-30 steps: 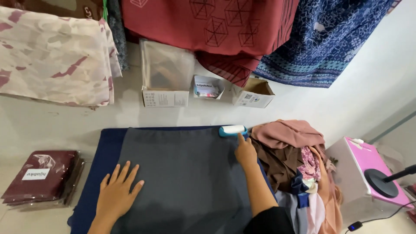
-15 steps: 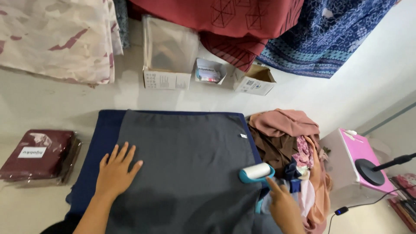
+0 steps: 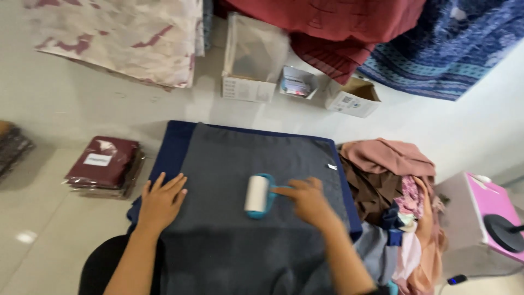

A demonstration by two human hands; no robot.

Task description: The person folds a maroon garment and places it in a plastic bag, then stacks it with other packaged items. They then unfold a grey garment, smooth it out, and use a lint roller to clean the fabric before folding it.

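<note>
The right hand grips the teal handle of a lint roller at mid-frame — its white roll lies on the grey cloth. The left hand, left of centre, presses flat on that cloth, fingers spread, holding nothing. A heap of pink and brown fabrics sits just right of the cloth; a wrapped maroon packet lies at the left.

My right hand is blurred, so I cannot tell how its fingers grip the lint roller; its blue handle is mostly covered. The grey cloth is cut off by the bottom edge. The label on the maroon packet is too small to tell.
</note>
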